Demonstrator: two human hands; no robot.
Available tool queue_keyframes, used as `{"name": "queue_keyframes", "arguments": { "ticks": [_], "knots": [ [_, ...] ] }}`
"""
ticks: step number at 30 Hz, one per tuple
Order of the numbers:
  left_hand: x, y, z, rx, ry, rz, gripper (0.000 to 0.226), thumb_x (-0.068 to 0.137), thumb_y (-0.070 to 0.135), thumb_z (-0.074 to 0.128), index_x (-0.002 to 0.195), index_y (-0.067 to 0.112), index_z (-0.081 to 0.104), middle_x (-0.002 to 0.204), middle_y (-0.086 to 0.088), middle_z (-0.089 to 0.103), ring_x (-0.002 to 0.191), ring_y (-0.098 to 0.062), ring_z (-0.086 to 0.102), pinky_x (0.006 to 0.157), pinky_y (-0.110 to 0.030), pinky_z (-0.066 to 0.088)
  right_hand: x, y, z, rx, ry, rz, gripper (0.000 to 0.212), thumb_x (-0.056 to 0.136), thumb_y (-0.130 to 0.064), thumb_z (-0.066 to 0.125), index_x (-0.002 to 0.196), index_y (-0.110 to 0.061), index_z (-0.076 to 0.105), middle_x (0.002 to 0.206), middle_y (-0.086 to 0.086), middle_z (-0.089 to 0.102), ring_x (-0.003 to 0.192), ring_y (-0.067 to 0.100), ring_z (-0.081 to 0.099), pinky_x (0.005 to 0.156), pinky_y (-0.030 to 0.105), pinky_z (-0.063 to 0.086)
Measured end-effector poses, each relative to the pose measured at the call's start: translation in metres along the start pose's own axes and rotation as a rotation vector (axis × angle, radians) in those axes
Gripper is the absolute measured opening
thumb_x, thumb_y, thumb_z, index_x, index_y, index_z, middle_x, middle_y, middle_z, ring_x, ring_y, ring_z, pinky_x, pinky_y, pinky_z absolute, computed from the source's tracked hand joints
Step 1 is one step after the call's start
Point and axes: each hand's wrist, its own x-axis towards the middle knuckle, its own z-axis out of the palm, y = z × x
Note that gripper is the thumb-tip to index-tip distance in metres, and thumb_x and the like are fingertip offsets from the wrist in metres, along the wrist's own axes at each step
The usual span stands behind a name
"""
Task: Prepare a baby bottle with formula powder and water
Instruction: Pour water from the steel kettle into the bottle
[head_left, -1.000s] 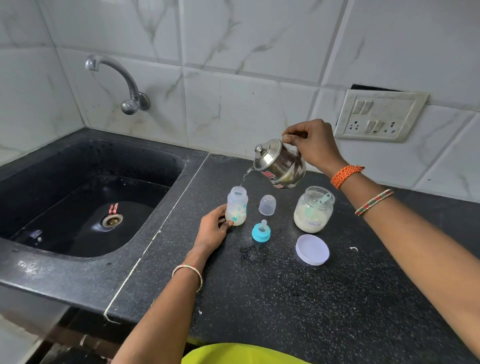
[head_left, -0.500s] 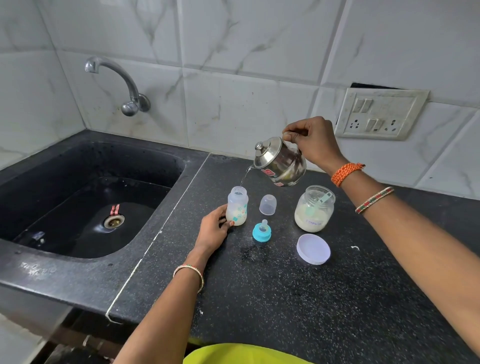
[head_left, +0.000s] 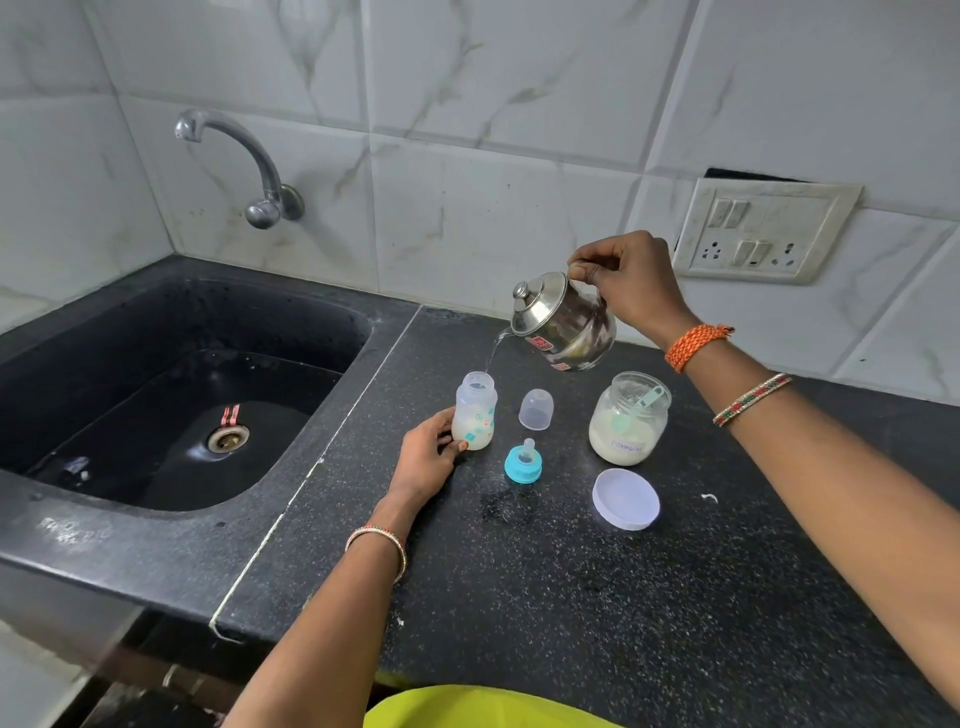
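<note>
A small open baby bottle stands upright on the black counter, with white liquid in its lower part. My left hand holds it at the base, thumb and fingers around its side. My right hand grips the handle of a steel kettle, tilted left above the bottle. A thin stream of water falls from its spout into the bottle's mouth. The blue teat ring and the clear cap sit just right of the bottle.
An open formula jar with a green scoop inside stands at the right, its white lid lying in front. A black sink with a wall tap lies to the left. A switch socket is on the tiled wall.
The kettle keeps pouring, held a touch higher and tilted about the same. My left hand stays on the bottle.
</note>
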Motion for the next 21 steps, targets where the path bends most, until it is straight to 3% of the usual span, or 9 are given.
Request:
{"name": "queue_keyframes", "arguments": {
  "ticks": [6, 11, 17, 21],
  "knots": [
    [0.0011, 0.0001, -0.0001, 0.008, -0.003, 0.001, 0.054, 0.085, -0.005, 0.059, 0.136, 0.011, 0.047, 0.133, -0.005, 0.056, 0.123, -0.015, 0.052, 0.1, -0.021, 0.041, 0.0009, 0.0006, 0.0001, -0.013, -0.001, -0.023, 0.011, 0.082, -0.011, 0.071, 0.092, -0.008, 0.075, 0.086, 0.005, 0.075, 0.053, -0.016, 0.056, 0.076, 0.039, 0.057],
    [0.0003, 0.0007, 0.0002, 0.01, -0.004, -0.004, 0.054, 0.086, -0.005, 0.059, 0.136, 0.01, 0.046, 0.135, -0.006, 0.056, 0.124, -0.015, 0.052, 0.1, -0.021, 0.04, 0.0012, -0.0023, -0.0014, -0.028, 0.006, -0.027, 0.013, 0.082, -0.011, 0.072, 0.094, -0.006, 0.075, 0.089, 0.008, 0.075, 0.069, 0.008, 0.064, 0.08, 0.041, 0.057],
    [0.0009, 0.0, -0.0003, 0.004, -0.012, -0.007, 0.053, 0.086, -0.004, 0.059, 0.135, 0.012, 0.047, 0.135, -0.004, 0.056, 0.124, -0.014, 0.051, 0.101, -0.022, 0.041, 0.0037, -0.0025, -0.0005, -0.042, 0.011, -0.046, 0.012, 0.082, -0.011, 0.072, 0.093, -0.007, 0.075, 0.087, 0.007, 0.075, 0.065, 0.001, 0.06, 0.079, 0.04, 0.057],
    [0.0012, -0.0013, -0.0001, 0.008, -0.004, 0.005, 0.053, 0.085, -0.006, 0.06, 0.134, 0.012, 0.049, 0.132, -0.004, 0.057, 0.124, -0.016, 0.052, 0.102, -0.024, 0.042, 0.0041, -0.0023, -0.0001, -0.065, -0.004, -0.066, 0.012, 0.081, -0.013, 0.072, 0.092, -0.009, 0.076, 0.087, 0.005, 0.075, 0.083, 0.013, 0.068, 0.083, 0.042, 0.056]
  ]
}}
